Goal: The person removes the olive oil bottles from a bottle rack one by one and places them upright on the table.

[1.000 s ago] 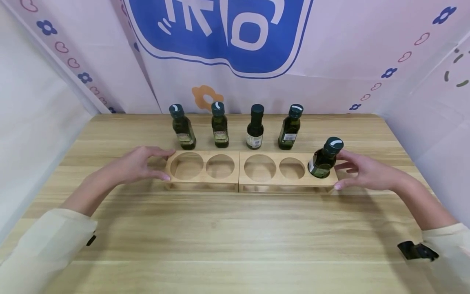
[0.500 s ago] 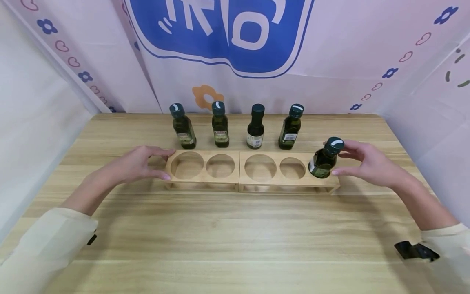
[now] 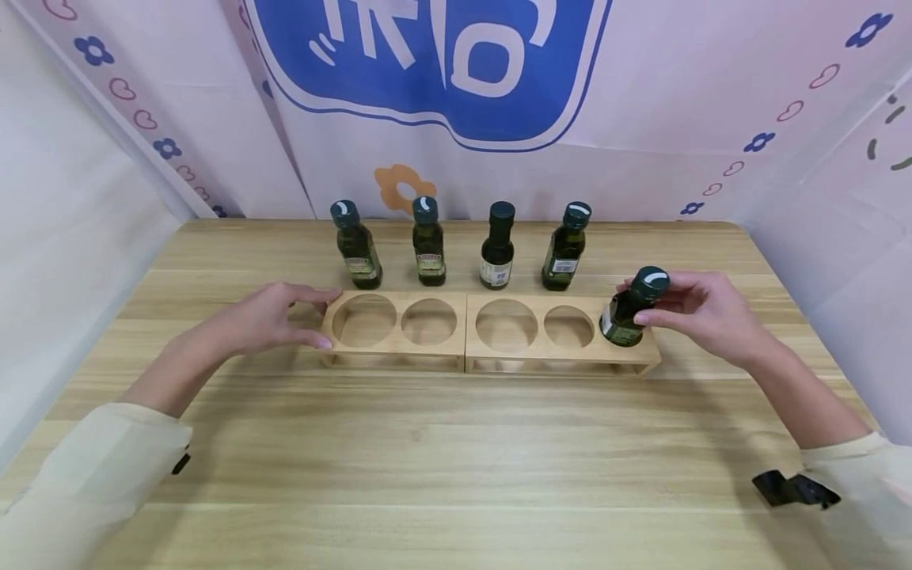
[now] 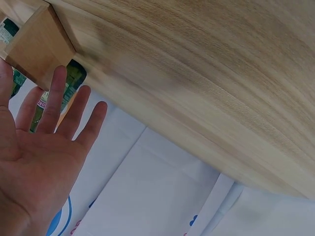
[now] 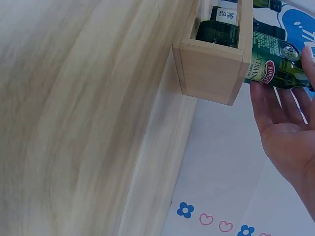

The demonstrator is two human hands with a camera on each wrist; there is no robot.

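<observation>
A low wooden rack (image 3: 466,358) with several round holes stretches across the table, with a seam near its middle. One dark green olive oil bottle (image 3: 622,324), lettered "Borges" in the right wrist view, stands tilted in its rightmost hole. My right hand (image 3: 715,317) holds this bottle around its shoulder, thumb in front and fingers behind. At the rack's left end is my left hand (image 3: 265,323), thumb by the front corner and index finger by the back corner. The left wrist view shows that hand's (image 4: 47,147) fingers extended beside the wooden end panel (image 4: 42,46).
Behind the rack stand several similar bottles in a row, among them a far-left bottle (image 3: 359,257) and a far-right one (image 3: 563,257). A printed cloth backdrop (image 3: 641,95) hangs past the wooden table's (image 3: 427,451) back edge.
My right hand has moved from the rack's right end up to the bottle, and its thumb has come round the bottle's front. The left hand has stayed in place.
</observation>
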